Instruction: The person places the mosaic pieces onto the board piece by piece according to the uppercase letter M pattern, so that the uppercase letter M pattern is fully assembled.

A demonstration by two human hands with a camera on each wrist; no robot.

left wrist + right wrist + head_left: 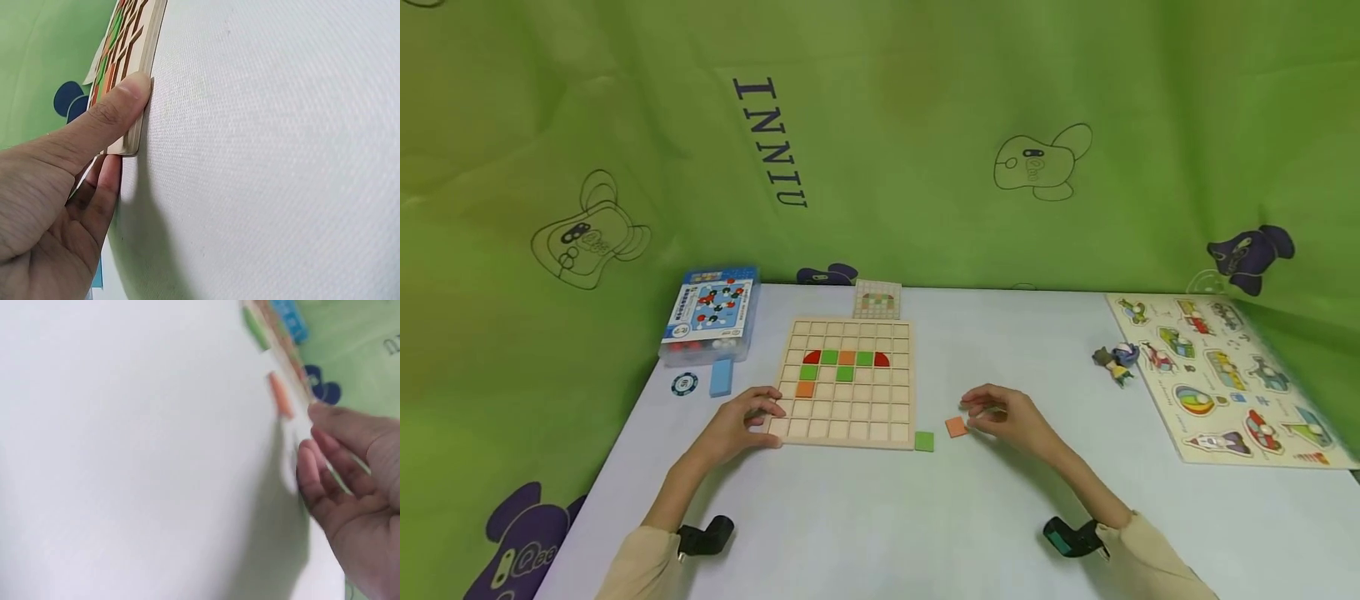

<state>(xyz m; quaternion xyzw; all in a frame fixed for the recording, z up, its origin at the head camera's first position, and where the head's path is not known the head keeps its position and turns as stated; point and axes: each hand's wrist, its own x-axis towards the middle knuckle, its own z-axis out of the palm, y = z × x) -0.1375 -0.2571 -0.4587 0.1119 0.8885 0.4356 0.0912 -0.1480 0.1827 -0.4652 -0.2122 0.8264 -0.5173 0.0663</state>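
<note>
While both hands rest on the white counter [880,517], several other items sit around them: a blue box [709,315] at the far left, a blue block [721,377] and a round token [684,383] in front of it, a small pattern card [877,300] propped behind the grid board [847,382], a small figurine [1117,360] and a vehicle peg puzzle [1225,375] at the right. Nothing lies between the right hand and the loose tiles.

Grid board: pale wood, square cells; 2 red quarter-rounds, 3 green squares and 2 orange squares are seated in its upper rows. Left hand [747,421] holds the board's near left corner, thumb [119,103] pressed against the edge, fingers curled at the side.

Orange tile [956,427]: flat on the counter, just right of the board. Right hand [1003,414] is just beside it, fingers loosely curled, grip holding nothing; contact cannot be told. Green tile [924,442] lies against the board's near right corner.
</note>
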